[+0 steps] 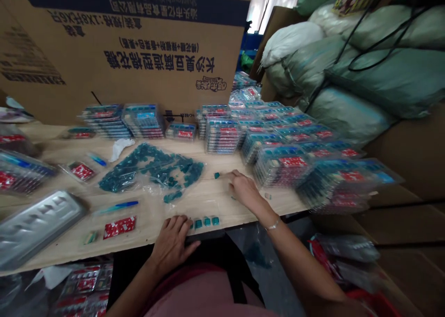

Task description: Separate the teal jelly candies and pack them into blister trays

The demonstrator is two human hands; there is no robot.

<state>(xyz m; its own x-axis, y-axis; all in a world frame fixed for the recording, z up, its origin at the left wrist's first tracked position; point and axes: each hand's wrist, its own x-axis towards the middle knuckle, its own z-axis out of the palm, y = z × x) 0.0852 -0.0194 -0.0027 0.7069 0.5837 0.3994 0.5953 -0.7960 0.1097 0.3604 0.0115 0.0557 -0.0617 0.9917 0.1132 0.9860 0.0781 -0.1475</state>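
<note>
My left hand (173, 243) lies flat on the near edge of the wooden table (146, 224), fingers apart, beside a clear blister tray (203, 220) that holds a few small teal pieces. My right hand (243, 189) rests further out on the table with its fingers curled, reaching toward a loose teal piece (217, 175); whether it holds anything is hidden. A clear bag of teal pieces (153, 171) lies spread in the middle of the table.
Stacks of filled blister packs (295, 155) crowd the right and the back of the table. A blue pen (118, 207), a red card (119, 227) and a grey tray stack (34, 226) lie at the left. A big cardboard box (121, 43) stands behind, with stuffed sacks (365, 62) at the right.
</note>
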